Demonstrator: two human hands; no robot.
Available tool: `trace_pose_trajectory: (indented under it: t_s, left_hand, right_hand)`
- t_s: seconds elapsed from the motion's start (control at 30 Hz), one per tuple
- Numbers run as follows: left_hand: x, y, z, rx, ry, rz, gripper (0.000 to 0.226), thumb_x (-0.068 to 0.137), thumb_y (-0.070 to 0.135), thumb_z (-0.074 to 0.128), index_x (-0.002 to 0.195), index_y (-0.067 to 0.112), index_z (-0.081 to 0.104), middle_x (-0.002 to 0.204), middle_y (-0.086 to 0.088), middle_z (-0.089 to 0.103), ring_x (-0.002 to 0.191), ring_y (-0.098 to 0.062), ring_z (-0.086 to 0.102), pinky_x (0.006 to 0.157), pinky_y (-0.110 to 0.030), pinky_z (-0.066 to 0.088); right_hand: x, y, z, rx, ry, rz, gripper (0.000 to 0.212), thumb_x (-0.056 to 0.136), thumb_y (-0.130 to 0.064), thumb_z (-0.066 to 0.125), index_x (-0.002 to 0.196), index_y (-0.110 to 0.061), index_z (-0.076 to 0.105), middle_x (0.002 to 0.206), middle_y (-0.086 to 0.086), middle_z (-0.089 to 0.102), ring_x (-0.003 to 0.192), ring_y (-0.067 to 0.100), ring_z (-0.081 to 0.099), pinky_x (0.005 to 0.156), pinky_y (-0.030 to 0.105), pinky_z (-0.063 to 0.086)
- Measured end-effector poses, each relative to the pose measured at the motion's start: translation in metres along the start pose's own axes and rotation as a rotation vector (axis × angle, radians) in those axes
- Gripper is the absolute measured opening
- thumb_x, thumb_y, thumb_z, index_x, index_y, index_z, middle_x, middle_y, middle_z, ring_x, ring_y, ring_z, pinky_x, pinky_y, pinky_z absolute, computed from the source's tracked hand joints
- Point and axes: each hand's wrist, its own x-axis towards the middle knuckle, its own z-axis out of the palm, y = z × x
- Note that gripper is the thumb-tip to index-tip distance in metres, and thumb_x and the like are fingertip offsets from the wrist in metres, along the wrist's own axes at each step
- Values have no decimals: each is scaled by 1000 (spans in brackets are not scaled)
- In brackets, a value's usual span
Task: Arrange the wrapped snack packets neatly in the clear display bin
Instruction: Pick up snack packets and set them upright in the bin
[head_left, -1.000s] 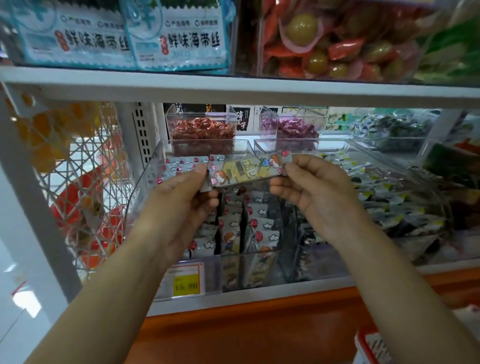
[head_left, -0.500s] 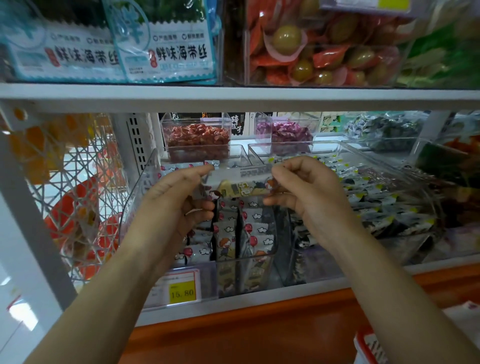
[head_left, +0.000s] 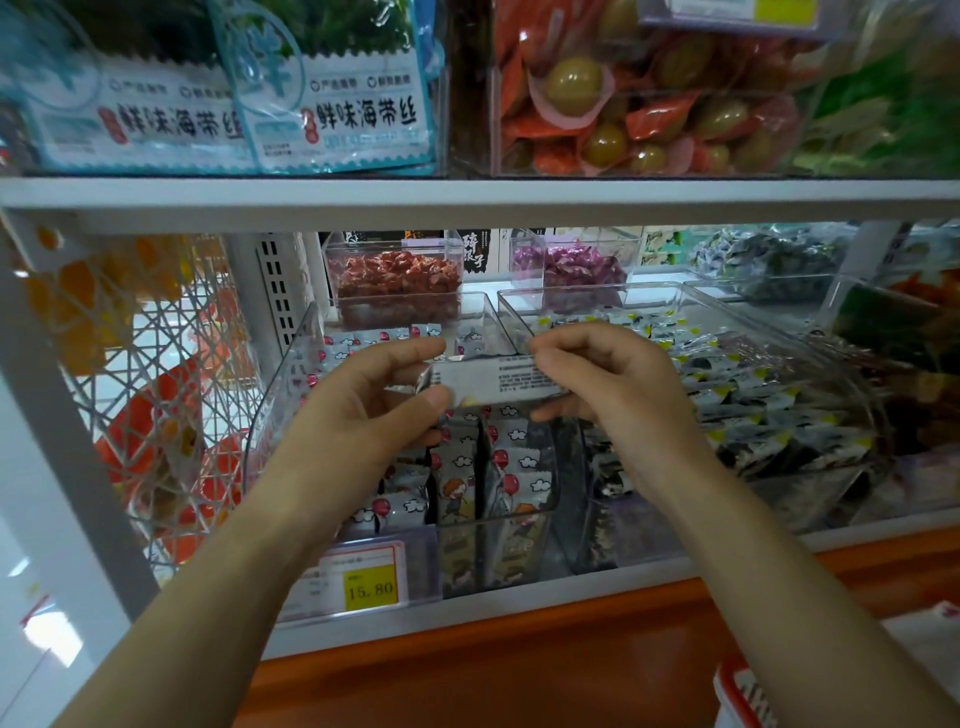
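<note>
Packet (head_left: 498, 382) lies crosswise, left hand (head_left: 363, 415) and right hand (head_left: 613, 395) pinching its ends, directly above the bin (head_left: 280, 395), equally near both.

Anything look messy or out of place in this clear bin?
In the bin, the left-front packets lie tilted; those beside them stand in rows. The packet in the left hand and right hand shows its printed back.

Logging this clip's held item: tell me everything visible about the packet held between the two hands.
The packet is a long flat wrapper, foil-like, held level above the clear bin. Its pale back faces the camera, with small dark print; its left end is silvery and crimped. The left hand pinches one end, the right hand the other.
</note>
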Motion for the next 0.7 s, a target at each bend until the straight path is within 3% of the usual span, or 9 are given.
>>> trace_pose_trajectory:
  t_s: [0.2, 0.3, 0.4, 0.53, 0.63, 0.7]
  left_hand:
    - [0, -2, -3, 135, -45, 20, 36, 83, 22, 62, 112, 43, 61, 111, 6, 64, 87, -12, 66, 71, -15, 51]
    - [0, -1, -3, 230, -57, 56, 37, 83, 24, 64, 108, 51, 59, 109, 12, 63, 82, -5, 66, 66, -8, 49]
    - [0, 0, -2, 297, -60, 86, 40, 82, 24, 66, 105, 56, 59, 105, 17, 61, 87, -3, 62, 64, -4, 45]
    - [-2, 4, 0, 329, -67, 81, 35, 80, 27, 67, 106, 51, 61, 100, 23, 60, 89, -1, 59, 65, -4, 46]
    - [-3, 7, 4, 338, -39, 63, 20, 77, 41, 62, 96, 43, 62, 91, 11, 63, 78, 1, 60, 54, -4, 44]
    - [-2, 6, 7, 352, 5, 65, 9, 80, 35, 63, 89, 35, 62, 84, 6, 63, 70, 1, 60, 50, -6, 44]
  right_hand:
    - [2, 1, -1, -98, 23, 11, 7, 75, -23, 70, 70, -27, 69, 77, -4, 69, 78, 16, 68, 69, 32, 57]
    - [2, 2, -1, -147, 48, -5, 9, 77, -20, 71, 69, -23, 66, 70, -8, 66, 68, 4, 62, 61, 17, 50]
    - [1, 1, 0, -220, 85, -50, 9, 79, -15, 69, 73, -11, 64, 68, 3, 63, 62, 4, 57, 56, 11, 46]
    - [1, 1, 2, -263, 112, -82, 14, 82, -16, 68, 73, -6, 62, 66, 2, 59, 59, 4, 54, 56, 10, 44]
    - [-1, -1, 5, -301, 99, -107, 14, 82, -15, 68, 71, -9, 62, 65, -1, 59, 57, 2, 51, 55, 10, 42]
    - [-2, -2, 6, -323, 72, -133, 15, 81, -14, 69, 69, -16, 61, 67, -3, 62, 60, 3, 55, 57, 12, 44]
